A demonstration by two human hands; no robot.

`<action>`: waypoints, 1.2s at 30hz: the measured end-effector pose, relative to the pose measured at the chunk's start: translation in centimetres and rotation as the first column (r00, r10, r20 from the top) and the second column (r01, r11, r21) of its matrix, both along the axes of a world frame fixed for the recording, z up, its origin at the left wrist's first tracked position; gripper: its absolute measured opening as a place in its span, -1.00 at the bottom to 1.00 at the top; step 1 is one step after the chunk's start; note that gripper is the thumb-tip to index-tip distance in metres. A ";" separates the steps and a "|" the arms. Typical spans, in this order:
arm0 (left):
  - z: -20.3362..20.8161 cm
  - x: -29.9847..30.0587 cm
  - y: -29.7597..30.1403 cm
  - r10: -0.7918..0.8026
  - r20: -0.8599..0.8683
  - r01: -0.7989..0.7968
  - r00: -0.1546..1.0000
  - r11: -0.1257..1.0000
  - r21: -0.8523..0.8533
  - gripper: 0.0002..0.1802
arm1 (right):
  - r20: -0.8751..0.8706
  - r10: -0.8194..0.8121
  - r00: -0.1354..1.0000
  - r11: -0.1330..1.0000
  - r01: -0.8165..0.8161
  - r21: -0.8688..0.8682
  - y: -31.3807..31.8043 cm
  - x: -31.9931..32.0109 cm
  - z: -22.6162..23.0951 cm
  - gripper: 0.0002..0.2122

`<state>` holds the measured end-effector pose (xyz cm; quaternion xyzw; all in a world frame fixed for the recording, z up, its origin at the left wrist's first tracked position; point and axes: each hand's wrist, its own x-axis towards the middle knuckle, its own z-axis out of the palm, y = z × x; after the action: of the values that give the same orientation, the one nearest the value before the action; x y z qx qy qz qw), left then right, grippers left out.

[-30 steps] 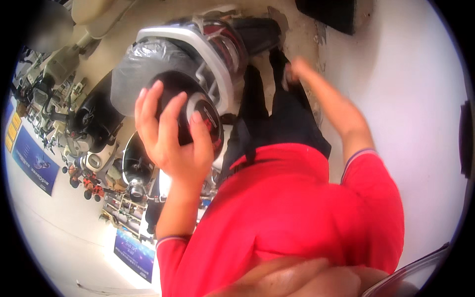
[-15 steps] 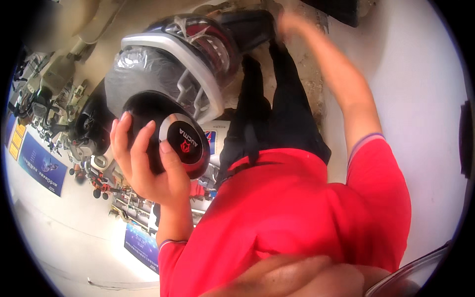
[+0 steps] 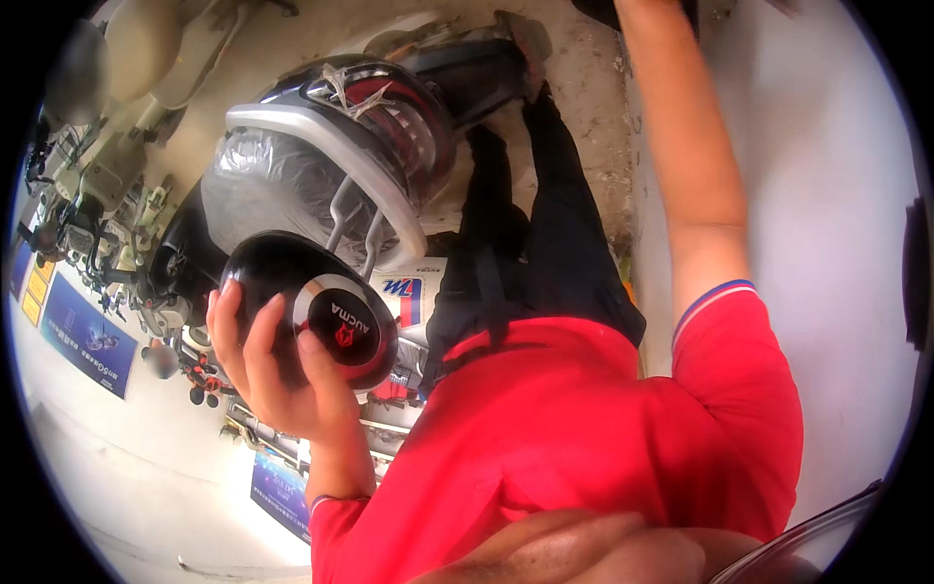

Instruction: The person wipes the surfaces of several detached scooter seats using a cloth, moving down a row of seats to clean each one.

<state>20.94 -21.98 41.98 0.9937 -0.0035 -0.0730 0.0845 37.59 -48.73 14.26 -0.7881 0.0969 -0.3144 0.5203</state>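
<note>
My left hand (image 3: 277,370) is closed with bent fingers around a glossy black rounded rear box (image 3: 277,268), perhaps a backrest. The box bears a silver ring and a red emblem, and lies against the rear of a scooter; how it is fixed is hidden. Beside it curves the scooter's silver grab rail (image 3: 341,146), over a seat (image 3: 263,185) wrapped in clear plastic. A red tail lamp (image 3: 404,122) shows behind the rail. My right arm (image 3: 696,146) stretches up past the top edge, so that hand is out of view.
Several scooters (image 3: 107,209) are parked in a row at the left. Blue posters (image 3: 88,336) hang on the wall there. A pale wall (image 3: 817,195) runs close along my right side. My legs (image 3: 564,204) in dark trousers stand beside the scooter. A dark object (image 3: 598,10) shows near the right wrist.
My right arm has reached farther up, taking the hand out of the picture. The box and my left hand on it appear slightly lower and to the left, and the scooter's rear has shifted too.
</note>
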 end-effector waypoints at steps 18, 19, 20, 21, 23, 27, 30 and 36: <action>0.4 0.0 -0.6 0.063 -0.071 -0.062 0.995 0.998 0.026 -0.69 | -0.871 0.231 0.433 0.965 -0.213 0.150 4.7 -15.4 -22.4 -0.56; 0.3 0.1 -0.9 0.088 -0.074 -0.087 0.993 0.996 0.026 -0.70 | -0.848 0.269 0.456 0.951 -0.266 0.158 5.7 -14.2 -23.8 -0.56; 0.4 0.1 -1.0 0.103 -0.091 -0.100 0.990 0.994 0.038 -0.70 | -0.820 0.314 0.479 0.931 -0.323 0.168 6.6 -13.5 -25.0 -0.55; 0.2 -0.1 -0.9 0.106 -0.101 -0.102 0.989 0.994 0.048 -0.70 | -0.822 0.323 0.469 0.929 -0.324 0.180 7.3 -13.5 -24.8 -0.55; 0.2 -0.2 -1.0 0.094 -0.048 -0.094 0.994 0.996 0.010 -0.70 | -0.858 0.270 0.438 0.936 -0.329 0.126 7.4 -13.3 -24.2 -0.56; 0.4 -0.4 -0.5 0.098 -0.094 -0.095 0.991 0.995 0.042 -0.68 | -0.954 0.267 0.135 0.920 -0.329 0.211 4.7 -21.7 -25.5 -0.71; 0.9 -0.5 -0.7 0.103 -0.122 -0.098 0.987 0.994 0.051 -0.68 | -0.941 0.337 -0.029 0.882 -0.340 0.326 3.4 -27.0 -24.8 -0.70; 1.2 -0.1 -0.3 0.080 -0.163 -0.074 0.983 0.996 0.045 -0.69 | -0.960 0.277 0.024 0.957 -0.090 0.274 1.4 -28.4 -26.7 -0.66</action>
<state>20.81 -22.26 43.14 0.9851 0.0432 -0.1518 0.0682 9.18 -47.30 -12.40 -0.7543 0.3459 0.3907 0.3984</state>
